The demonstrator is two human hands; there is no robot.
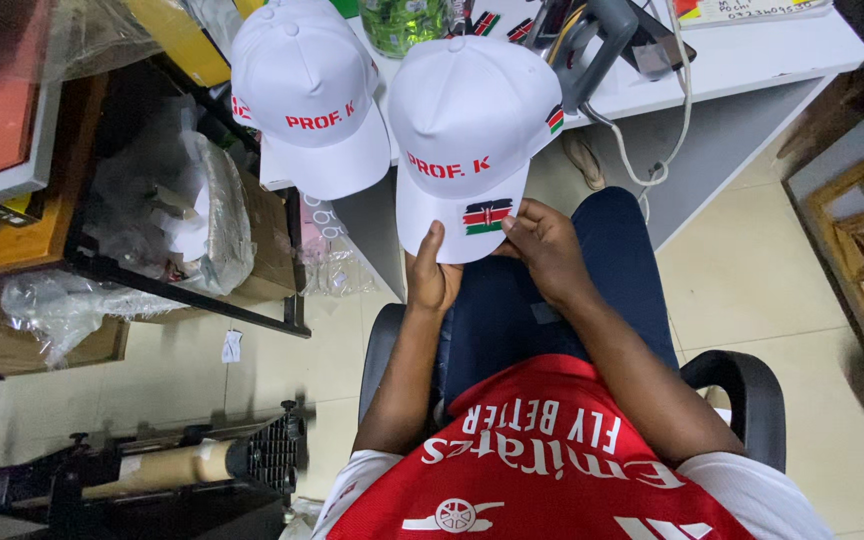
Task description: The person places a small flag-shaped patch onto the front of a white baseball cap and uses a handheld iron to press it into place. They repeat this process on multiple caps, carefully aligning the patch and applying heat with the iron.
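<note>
I see the white cap (467,130) lying crown-away, brim toward me, over the lap. My left hand (432,275) grips the brim edge, thumb on top; my right hand (544,245) pinches beside the flag patch (487,215) (slightly nearer it).

The left hand (435,272) hides the near left corner of the cap (467,140) brim; its fingers go under the brim, out of sight. The right hand (544,245) covers the brim's right edge beside the flag patch (487,216). The second cap (307,95) is cut by the top edge. The desk (752,55) runs off the top, and the green thing (402,22) on it is cut there too. What the plastic bags (167,215) on the shelf hold cannot be told
</note>
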